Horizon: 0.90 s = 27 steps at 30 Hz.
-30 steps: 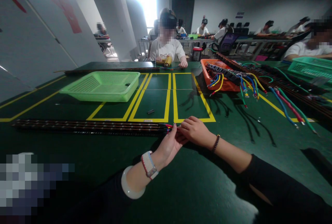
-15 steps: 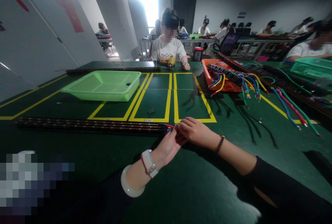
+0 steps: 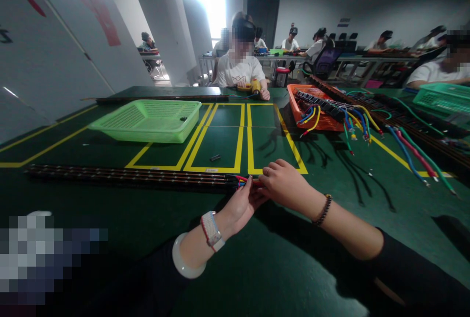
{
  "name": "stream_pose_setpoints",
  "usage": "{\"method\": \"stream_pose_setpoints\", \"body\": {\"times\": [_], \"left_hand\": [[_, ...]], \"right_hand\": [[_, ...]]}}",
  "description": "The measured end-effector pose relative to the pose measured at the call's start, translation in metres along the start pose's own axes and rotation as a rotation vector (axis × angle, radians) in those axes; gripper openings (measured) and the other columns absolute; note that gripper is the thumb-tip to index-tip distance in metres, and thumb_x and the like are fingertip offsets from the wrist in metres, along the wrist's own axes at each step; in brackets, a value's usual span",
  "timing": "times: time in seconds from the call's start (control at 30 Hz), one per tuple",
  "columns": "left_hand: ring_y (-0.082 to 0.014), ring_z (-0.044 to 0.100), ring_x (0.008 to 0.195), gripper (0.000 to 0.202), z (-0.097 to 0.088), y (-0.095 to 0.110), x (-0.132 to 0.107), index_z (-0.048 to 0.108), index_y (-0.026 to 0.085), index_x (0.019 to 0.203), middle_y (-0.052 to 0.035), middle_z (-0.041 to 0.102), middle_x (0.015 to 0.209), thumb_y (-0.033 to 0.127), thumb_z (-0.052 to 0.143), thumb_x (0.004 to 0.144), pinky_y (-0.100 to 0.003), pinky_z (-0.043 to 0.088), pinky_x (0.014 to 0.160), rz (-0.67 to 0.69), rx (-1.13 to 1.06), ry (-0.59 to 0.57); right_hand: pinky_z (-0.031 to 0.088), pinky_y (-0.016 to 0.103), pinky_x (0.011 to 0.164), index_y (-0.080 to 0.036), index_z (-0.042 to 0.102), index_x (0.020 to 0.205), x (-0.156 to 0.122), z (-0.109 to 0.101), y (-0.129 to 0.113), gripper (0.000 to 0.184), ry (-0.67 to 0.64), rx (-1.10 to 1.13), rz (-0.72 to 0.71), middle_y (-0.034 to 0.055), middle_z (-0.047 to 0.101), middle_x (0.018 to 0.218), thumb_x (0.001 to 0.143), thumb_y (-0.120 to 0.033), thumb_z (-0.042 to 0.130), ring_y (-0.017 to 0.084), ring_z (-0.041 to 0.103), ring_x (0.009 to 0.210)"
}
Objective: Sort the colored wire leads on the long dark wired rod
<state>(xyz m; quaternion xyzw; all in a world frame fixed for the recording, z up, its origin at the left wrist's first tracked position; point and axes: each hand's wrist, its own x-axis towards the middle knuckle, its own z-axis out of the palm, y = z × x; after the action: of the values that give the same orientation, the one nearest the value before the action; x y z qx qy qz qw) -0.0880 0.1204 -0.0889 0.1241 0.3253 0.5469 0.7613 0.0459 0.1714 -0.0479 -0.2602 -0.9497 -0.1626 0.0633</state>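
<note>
A long dark strip [image 3: 125, 177] lies across the green table [image 3: 264, 268] in front of me, with short coloured wires [image 3: 242, 180] sticking out of its right end. My left hand [image 3: 240, 205] is curled at that end, its fingers closed on the wires. Just to the right, my right hand [image 3: 288, 185] is also closed, its fingertips pinching the same wire ends. The two hands touch each other there.
A light green basket [image 3: 147, 121] stands at the back left. An orange basket [image 3: 316, 106] with dark strips and coloured cables [image 3: 407, 148] sits at the back right. Yellow tape boxes [image 3: 238, 136] mark the table, with a small dark part [image 3: 215, 157] inside one. A person [image 3: 240, 65] sits across.
My right hand has shifted slightly right and up while staying at the wire ends. The person across has moved a yellow tool to the right.
</note>
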Motion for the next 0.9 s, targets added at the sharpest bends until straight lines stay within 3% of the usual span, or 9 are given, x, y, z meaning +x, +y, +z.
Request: {"method": "stream_pose_setpoints", "body": {"times": [0.13,0.53,0.73,0.9], "left_hand": [[-0.0136,0.063,0.086,0.024,0.0,0.0,0.0,0.063,0.013,0.08,-0.0059,0.067,0.084,0.027,0.048,0.092,-0.035,0.045,0.097,-0.008,0.007,-0.012],[-0.0173,0.063,0.094,0.029,-0.004,-0.003,0.001,0.062,0.014,0.088,-0.0096,0.069,0.094,0.04,0.05,0.089,-0.038,0.043,0.099,0.008,0.037,-0.04],[-0.0197,0.063,0.098,0.035,-0.002,-0.002,-0.002,0.062,0.013,0.091,-0.0128,0.068,0.096,0.043,0.043,0.091,-0.041,0.042,0.101,0.015,0.077,-0.094],[-0.0206,0.064,0.1,0.031,0.0,-0.001,-0.003,0.059,0.012,0.098,-0.0141,0.068,0.102,0.038,0.043,0.093,-0.042,0.041,0.102,-0.015,0.128,-0.047]], "right_hand": [[0.029,0.032,0.063,-0.015,0.064,0.076,0.0,0.006,0.0,0.007,-0.053,-0.008,-0.019,0.0057,0.063,0.072,0.082,-0.014,0.062,0.018,0.052,0.068],[0.035,0.032,0.065,-0.015,0.065,0.077,0.0,0.008,0.001,0.008,-0.049,-0.032,-0.041,0.006,0.064,0.074,0.082,-0.01,0.061,0.018,0.055,0.07],[0.034,0.03,0.061,-0.016,0.063,0.073,0.0,0.013,0.011,0.018,-0.072,0.162,0.084,0.006,0.065,0.073,0.089,-0.023,0.057,0.016,0.056,0.064],[0.026,0.026,0.05,-0.018,0.058,0.072,-0.001,0.018,0.024,0.03,-0.207,0.508,0.282,0.0024,0.061,0.068,0.092,-0.039,0.05,0.012,0.05,0.056]]}}
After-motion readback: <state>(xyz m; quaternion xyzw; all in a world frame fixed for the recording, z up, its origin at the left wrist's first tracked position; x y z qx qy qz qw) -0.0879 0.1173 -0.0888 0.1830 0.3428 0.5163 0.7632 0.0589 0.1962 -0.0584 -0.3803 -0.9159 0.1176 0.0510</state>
